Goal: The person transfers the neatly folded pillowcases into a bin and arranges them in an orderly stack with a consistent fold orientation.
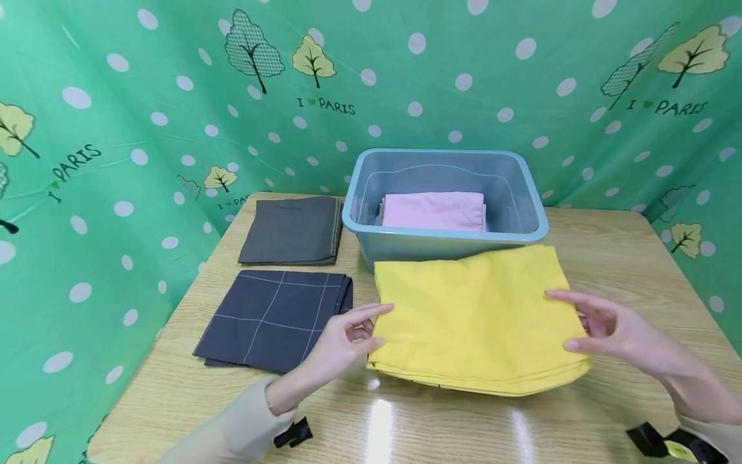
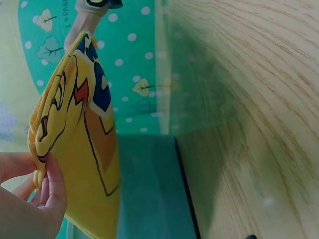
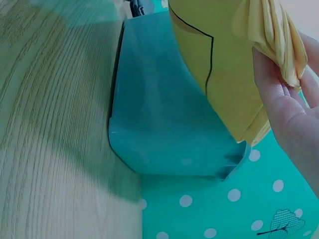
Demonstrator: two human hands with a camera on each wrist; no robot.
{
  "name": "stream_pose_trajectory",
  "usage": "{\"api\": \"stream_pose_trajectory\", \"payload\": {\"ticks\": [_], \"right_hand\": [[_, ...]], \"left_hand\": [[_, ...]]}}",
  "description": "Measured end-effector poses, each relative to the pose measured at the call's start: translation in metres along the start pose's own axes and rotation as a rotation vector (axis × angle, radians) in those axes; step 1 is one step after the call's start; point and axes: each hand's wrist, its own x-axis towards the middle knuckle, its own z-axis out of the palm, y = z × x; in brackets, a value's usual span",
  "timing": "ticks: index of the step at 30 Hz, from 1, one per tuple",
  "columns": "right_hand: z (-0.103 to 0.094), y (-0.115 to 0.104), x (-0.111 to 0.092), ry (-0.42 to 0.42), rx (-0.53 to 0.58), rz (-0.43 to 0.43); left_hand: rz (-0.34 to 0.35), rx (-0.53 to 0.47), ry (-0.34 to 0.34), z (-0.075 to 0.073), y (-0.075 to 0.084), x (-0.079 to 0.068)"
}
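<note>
Both hands, the left point(image 1: 342, 338) and the right point(image 1: 608, 325), pinched opposite ends of a folded yellow cloth point(image 1: 469, 322), raised above the wooden worktop point(image 1: 597, 232) near the front of a blue tub point(image 1: 446, 236). (The wrist views showed a printed design on its lower side.) A folded pink cloth point(image 1: 433, 211) lay in the tub; grey point(image 1: 292, 232) and navy checked point(image 1: 269, 319) cloths lay to the left. The step looked like carrying; the next move probably called for level, matched hands, lest the folds slip.

Left hand point(image 2: 30, 211) pinches edge of folded yellow cloth point(image 2: 87, 184); teal bin point(image 2: 154, 189) behind; wooden tabletop point(image 2: 264, 109) at right.
</note>
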Motion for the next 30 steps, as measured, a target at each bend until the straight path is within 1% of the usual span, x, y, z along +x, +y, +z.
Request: {"api": "stream_pose_trajectory", "payload": {"ticks": [5,10,12,15,17,20,23,26,30], "right_hand": [[0.003,-0.003,-0.001,0.010,-0.031,-0.001],[0.005,-0.006,-0.002,0.009,-0.015,-0.032],[0.006,-0.007,-0.003,0.006,0.001,-0.038],[0.006,-0.010,-0.005,0.025,-0.018,-0.042],[0.005,-0.011,-0.005,0.019,0.019,-0.064],[0.004,-0.012,-0.004,-0.017,0.135,-0.124],[0.002,-0.014,-0.003,-0.041,0.200,-0.160],[0.001,-0.017,-0.001,-0.042,0.202,-0.167],[-0.002,-0.022,0.001,-0.015,0.166,-0.153]], "left_hand": [[0.058,0.017,0.007,-0.001,-0.003,-0.005],[0.100,0.037,0.016,-0.001,-0.005,-0.011],[0.121,0.042,0.020,-0.002,-0.004,-0.014],[0.159,0.058,0.031,-0.002,-0.002,-0.017],[0.191,0.073,0.039,-0.001,0.001,-0.018],[0.247,0.101,0.046,-0.002,0.004,-0.019],[0.296,0.120,0.049,-0.003,0.007,-0.018],[0.338,0.132,0.052,-0.005,0.011,-0.015],[0.361,0.149,0.060,-0.009,0.015,-0.010]]}}
